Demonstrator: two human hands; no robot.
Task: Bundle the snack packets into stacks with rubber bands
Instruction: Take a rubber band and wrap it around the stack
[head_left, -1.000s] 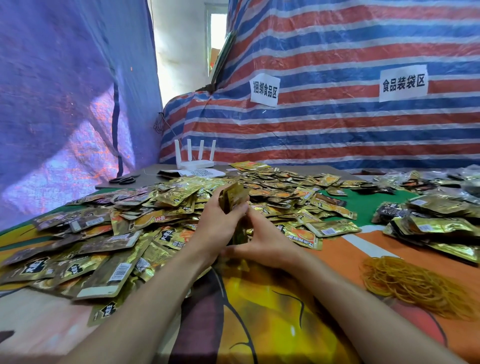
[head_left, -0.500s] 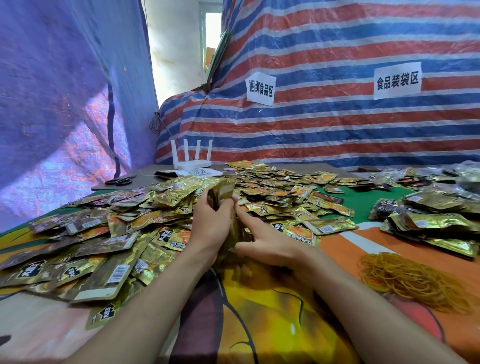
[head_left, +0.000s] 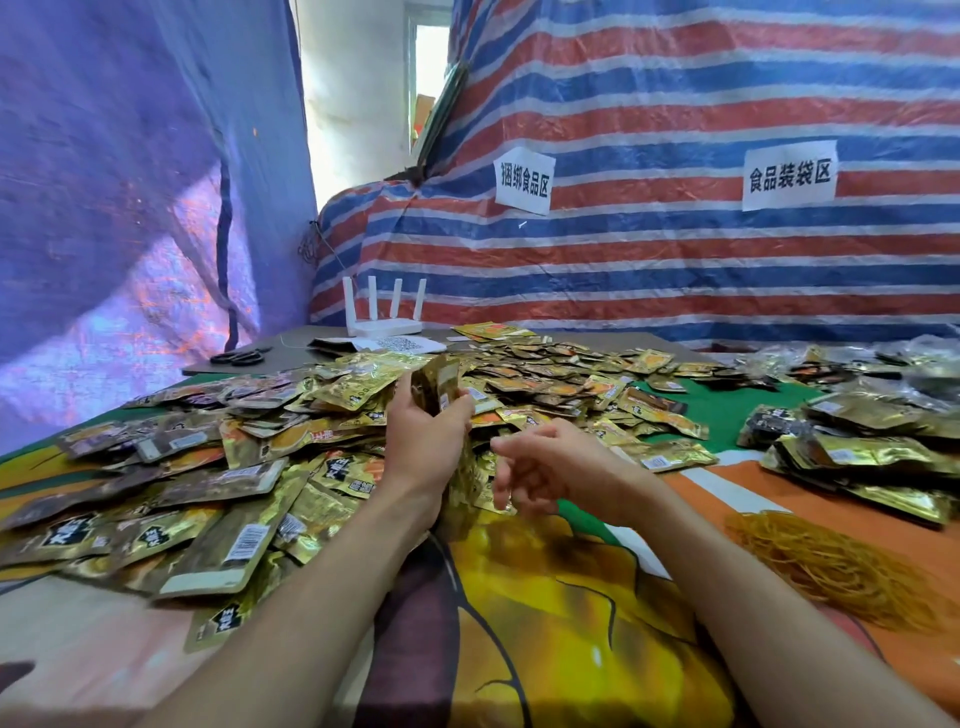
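A: Where's the stack (head_left: 435, 383)?
B: Standing on end in the left hand (head_left: 423, 447), fingers curled round it, long axis 12 to 6, over the loose packets (head_left: 234, 467).
A: The right hand (head_left: 553, 467)?
B: Empty, fingers loosely bent, just beside the stack at 3 o'clock. Rubber bands (head_left: 836, 571) lie at its 4 o'clock, well apart; it's the nearer hand.
A: Surface?
B: Printed cloth (head_left: 545, 623), striped tarp (head_left: 675, 270) behind.

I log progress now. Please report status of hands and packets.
Left hand grips upright packet stack. Right hand open, apart from it. Rubber bands heaped at right, path clear.
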